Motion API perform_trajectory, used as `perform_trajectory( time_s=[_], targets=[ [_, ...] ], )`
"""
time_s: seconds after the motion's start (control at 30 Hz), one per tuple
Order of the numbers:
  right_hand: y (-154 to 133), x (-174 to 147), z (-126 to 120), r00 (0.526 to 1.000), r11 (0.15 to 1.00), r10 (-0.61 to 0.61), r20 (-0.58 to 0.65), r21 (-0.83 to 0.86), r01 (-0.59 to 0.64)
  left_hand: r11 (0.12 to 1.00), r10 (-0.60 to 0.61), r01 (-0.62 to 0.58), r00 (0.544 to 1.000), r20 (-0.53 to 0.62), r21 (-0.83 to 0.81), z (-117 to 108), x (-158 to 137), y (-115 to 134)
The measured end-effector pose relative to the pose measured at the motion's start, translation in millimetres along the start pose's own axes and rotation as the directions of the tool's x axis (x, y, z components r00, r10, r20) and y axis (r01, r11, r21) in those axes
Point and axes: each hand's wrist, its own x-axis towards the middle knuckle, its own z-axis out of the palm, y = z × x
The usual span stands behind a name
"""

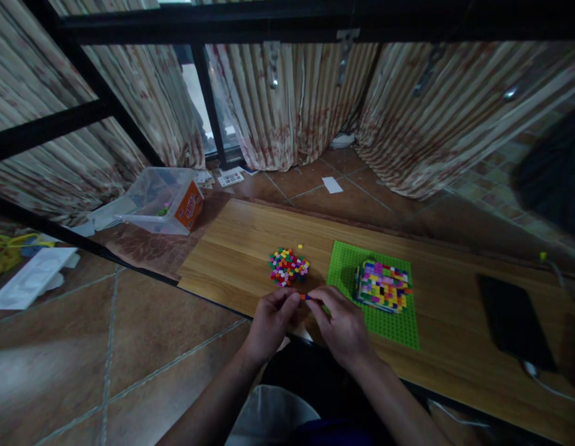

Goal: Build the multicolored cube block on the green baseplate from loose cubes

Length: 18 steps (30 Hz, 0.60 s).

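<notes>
My left hand [273,319] and my right hand [341,319] meet over the front edge of the wooden table. Between their fingertips are small toy bricks [305,297], an orange-red one on the left side and a dark blue or purple one on the right. Each hand is closed in a pinch, and the bricks touch or nearly touch. Just beyond the left hand lies a pile of loose coloured bricks [288,266], with a single yellow brick [300,246] apart from it. To the right of my right hand, a block built of many-coloured bricks [384,285] stands on a green baseplate [341,260].
A dark tablet or phone [515,322] with a white cable lies on the table [445,297] at the right. On the floor at the left sits a clear plastic box [152,201] with an orange label. Black metal bars [143,279] and curtains [292,105] are beyond.
</notes>
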Motion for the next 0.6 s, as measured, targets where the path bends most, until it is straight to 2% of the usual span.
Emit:
perform_trajectory(
  time_s=[0.2,0.33,0.6],
  targets=[
    [-7.7,-10.2,-24.6,0.998,0.998,0.015,-0.058,0.066,-0.011,1.0,0.008,-0.007,0.996,0.092,-0.012,17.0,-6.5,17.2],
    [-8.3,-17.8,-34.9,0.994,0.99,0.069,-0.081,0.131,-0.058,1.0,0.009,-0.008,0.995,0.095,-0.007,29.2,-9.2,17.7],
    [-2.0,-29.2,-46.7,0.993,0.996,0.025,-0.118,0.089,-0.014,1.0,-0.012,0.012,0.997,0.079,-0.001,50.8,-8.9,16.0]
  ],
)
